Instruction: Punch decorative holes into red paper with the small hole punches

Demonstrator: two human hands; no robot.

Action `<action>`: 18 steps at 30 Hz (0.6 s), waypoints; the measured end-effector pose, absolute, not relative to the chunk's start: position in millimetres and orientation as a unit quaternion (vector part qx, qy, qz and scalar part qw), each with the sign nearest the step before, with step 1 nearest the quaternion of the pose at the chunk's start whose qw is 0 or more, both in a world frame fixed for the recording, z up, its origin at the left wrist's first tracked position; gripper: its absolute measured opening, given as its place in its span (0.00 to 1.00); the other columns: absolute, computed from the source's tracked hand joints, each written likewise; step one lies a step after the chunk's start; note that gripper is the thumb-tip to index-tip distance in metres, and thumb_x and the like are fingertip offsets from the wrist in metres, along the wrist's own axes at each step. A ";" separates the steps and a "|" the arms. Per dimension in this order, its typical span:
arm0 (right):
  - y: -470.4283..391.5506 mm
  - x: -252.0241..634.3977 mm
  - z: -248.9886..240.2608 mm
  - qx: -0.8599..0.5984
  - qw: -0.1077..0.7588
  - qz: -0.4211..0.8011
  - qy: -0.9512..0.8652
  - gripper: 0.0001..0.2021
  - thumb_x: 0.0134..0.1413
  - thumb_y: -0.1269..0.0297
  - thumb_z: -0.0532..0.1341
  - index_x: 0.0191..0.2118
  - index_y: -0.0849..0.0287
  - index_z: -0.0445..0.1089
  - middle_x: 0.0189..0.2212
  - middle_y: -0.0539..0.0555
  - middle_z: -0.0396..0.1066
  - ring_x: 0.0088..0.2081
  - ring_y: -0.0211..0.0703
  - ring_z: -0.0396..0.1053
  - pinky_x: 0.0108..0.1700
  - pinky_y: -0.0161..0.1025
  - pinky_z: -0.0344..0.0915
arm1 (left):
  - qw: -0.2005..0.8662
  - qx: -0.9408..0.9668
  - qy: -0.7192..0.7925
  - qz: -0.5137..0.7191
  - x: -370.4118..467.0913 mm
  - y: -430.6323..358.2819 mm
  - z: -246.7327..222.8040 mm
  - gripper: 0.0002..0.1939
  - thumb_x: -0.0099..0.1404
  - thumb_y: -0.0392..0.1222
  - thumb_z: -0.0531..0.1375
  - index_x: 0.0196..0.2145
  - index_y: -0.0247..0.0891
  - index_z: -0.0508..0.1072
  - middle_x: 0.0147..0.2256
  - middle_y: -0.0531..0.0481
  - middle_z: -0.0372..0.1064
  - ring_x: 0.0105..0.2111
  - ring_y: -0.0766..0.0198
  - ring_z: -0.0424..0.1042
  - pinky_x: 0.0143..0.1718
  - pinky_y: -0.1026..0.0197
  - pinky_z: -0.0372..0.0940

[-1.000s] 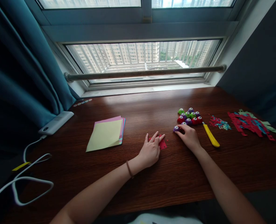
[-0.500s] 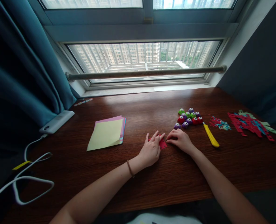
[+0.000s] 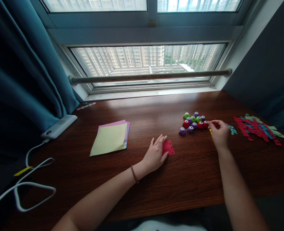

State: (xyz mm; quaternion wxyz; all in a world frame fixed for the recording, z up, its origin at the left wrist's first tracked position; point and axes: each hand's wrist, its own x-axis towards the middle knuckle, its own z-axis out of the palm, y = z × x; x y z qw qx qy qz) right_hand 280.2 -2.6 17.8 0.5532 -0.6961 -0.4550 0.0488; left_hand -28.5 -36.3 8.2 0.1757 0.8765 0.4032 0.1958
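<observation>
My left hand (image 3: pixel 155 152) lies with fingers stretched out on a small red paper (image 3: pixel 170 148) that has small holes along its edge. The hand covers the paper's left part. My right hand (image 3: pixel 219 131) is over the desk to the right of a cluster of small purple, green and red paper punches (image 3: pixel 194 124). Its thumb and fingertips are pinched together, and what is between them is too small to make out. Beneath those fingers a bit of the yellow handle (image 3: pixel 210 132) of a knife shows; the hand hides the rest.
Coloured paper sheets (image 3: pixel 108 139) lie stacked on the left. To the right are small confetti bits (image 3: pixel 232 129), partly hidden, and a heap of cut paper strips (image 3: pixel 257 129). A white device (image 3: pixel 59 126) with a cable (image 3: pixel 33 183) sits by the curtain. The desk (image 3: pixel 142 192) reaches the window.
My right hand has moved right, from beside the red paper to over the yellow-handled knife and confetti. My left hand's fingers have straightened, and more of the red paper shows.
</observation>
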 end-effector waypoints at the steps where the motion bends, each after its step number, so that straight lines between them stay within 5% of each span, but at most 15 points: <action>1: -1.7 295.8 13.7 -0.713 0.565 -0.005 -0.415 0.12 0.44 0.58 0.61 0.29 0.63 0.68 0.24 0.56 0.67 0.25 0.42 0.65 0.29 0.39 0.62 | 0.171 0.870 0.414 0.207 -28.7 -36.4 7.8 0.30 0.61 0.42 0.51 0.58 0.36 0.43 0.57 0.42 0.49 0.60 0.59 0.42 0.59 0.47 0.41; 9: -7.3 306.8 13.1 -0.740 0.496 -0.141 -0.432 0.09 0.47 0.64 0.58 0.31 0.64 0.72 0.32 0.60 0.69 0.32 0.45 0.65 0.38 0.44 0.62 | 0.091 0.820 0.529 0.200 -31.9 -38.2 18.0 0.21 0.53 0.50 0.59 0.43 0.39 0.64 0.44 0.44 0.58 0.46 0.52 0.57 0.46 0.48 0.54; 13: -17.1 233.8 28.3 -0.631 0.542 0.066 -0.551 0.12 0.50 0.58 0.58 0.34 0.62 0.71 0.31 0.56 0.69 0.30 0.42 0.66 0.34 0.39 0.64 | 0.087 0.827 0.521 0.192 -33.3 -33.4 19.3 0.17 0.55 0.52 0.59 0.40 0.41 0.65 0.40 0.48 0.60 0.43 0.55 0.57 0.42 0.52 0.55; 18: -28.9 167.5 21.5 -0.444 0.380 0.232 -0.778 0.10 0.48 0.62 0.62 0.38 0.56 0.72 0.38 0.53 0.68 0.41 0.42 0.64 0.46 0.40 0.62 | 0.059 0.839 0.505 0.194 -35.3 -28.9 17.0 0.13 0.59 0.52 0.57 0.35 0.40 0.68 0.38 0.49 0.62 0.41 0.56 0.58 0.39 0.55 0.55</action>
